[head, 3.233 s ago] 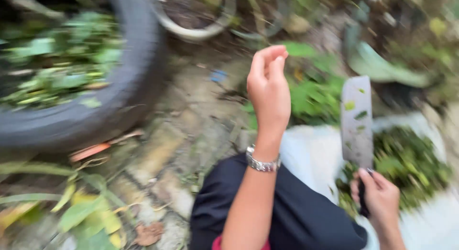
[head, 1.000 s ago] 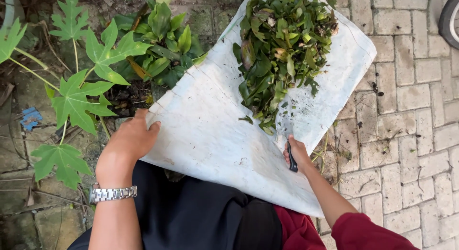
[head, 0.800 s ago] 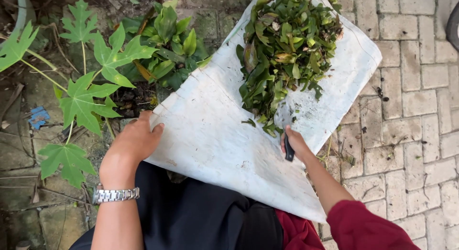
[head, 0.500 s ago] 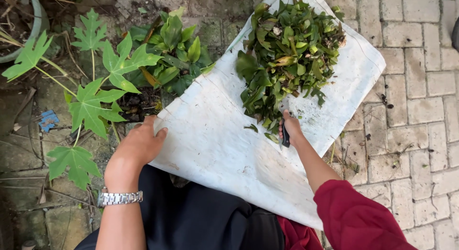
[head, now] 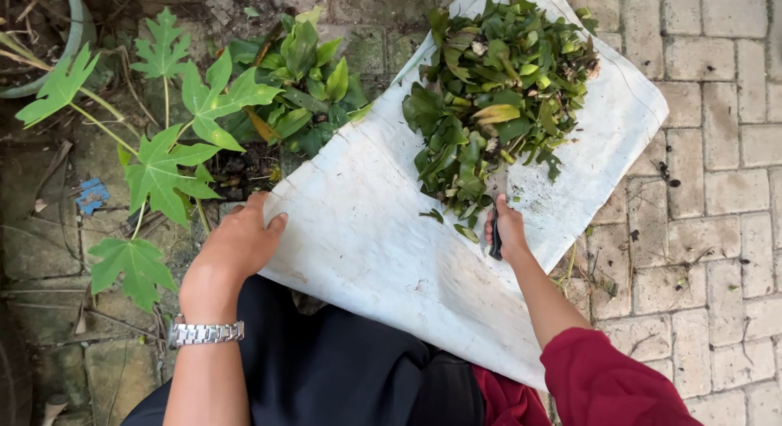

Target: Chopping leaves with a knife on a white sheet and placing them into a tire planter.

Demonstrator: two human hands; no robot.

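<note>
Woven white sack (head: 383, 239) under left hand (head: 240, 243); right hand (head: 509, 230) gripping black-handled knife (head: 495, 234).

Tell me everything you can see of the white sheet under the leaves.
The white sheet looks like a woven plastic sack laid flat, grubby, creased and speckled with leaf bits. It lies slantwise, partly on the brick paving, partly on the bare ground by the plants. A pile of chopped leaves covers its far end. The left hand presses on its left edge; the right hand, gripping a dark knife handle, rests on it beside the pile. Its near end reaches the person's lap.
</note>
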